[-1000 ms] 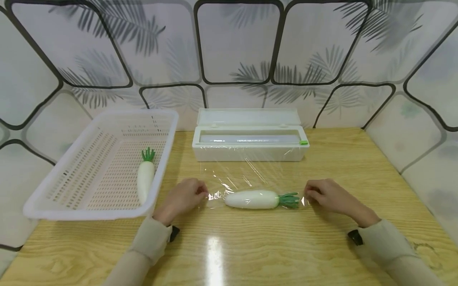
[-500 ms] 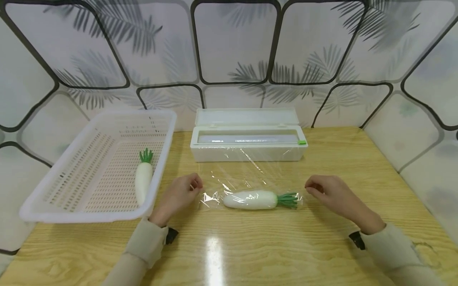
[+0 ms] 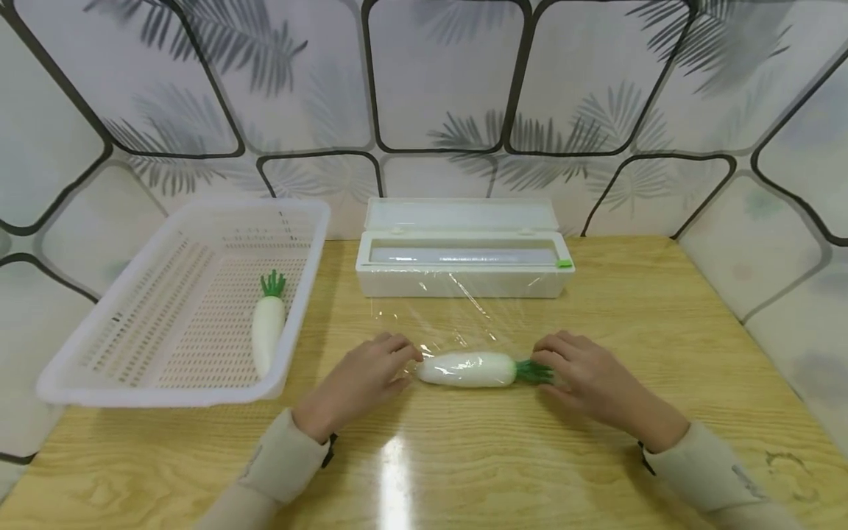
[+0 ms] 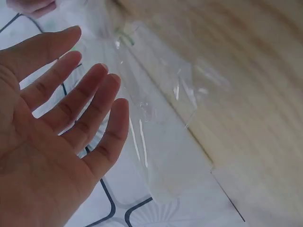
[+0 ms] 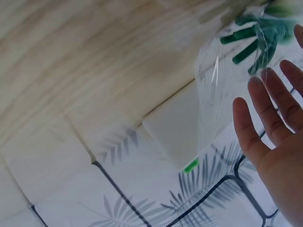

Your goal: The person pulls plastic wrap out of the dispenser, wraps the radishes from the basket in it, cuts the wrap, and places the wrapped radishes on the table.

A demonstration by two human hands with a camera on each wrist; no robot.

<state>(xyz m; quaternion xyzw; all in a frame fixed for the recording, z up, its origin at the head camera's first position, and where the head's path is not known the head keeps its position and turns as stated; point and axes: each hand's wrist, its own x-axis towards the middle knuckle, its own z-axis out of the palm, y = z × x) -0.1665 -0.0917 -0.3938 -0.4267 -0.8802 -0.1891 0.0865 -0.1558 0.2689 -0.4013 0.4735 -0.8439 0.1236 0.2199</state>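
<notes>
A white radish (image 3: 467, 369) with green leaf stubs (image 3: 534, 372) lies crosswise on the table, covered by clear cling film (image 3: 464, 320). The sheet runs back to a white cling film dispenser (image 3: 464, 283), whose lid stands raised. My left hand (image 3: 363, 377) is at the radish's blunt tip, fingertips right at the film. At the leafy end is my right hand (image 3: 586, 377), its fingers overlapping the stubs. The left wrist view shows loosely extended fingers and a palm with nothing in it. In the right wrist view, relaxed fingertips come close to the film-covered leaves (image 5: 251, 42).
On the left, a white perforated plastic basket (image 3: 159, 397) holds a second radish (image 3: 268, 331). A green slider (image 3: 563, 263) sits at the dispenser's right end. Patterned panels (image 3: 437, 81) enclose the wooden table (image 3: 503, 456) at the back and sides.
Both hands have moved inward to the radish's ends, their fingers loosening from a pinch at the film's corners. The film now lies down around the radish's ends. The radish has stayed in place.
</notes>
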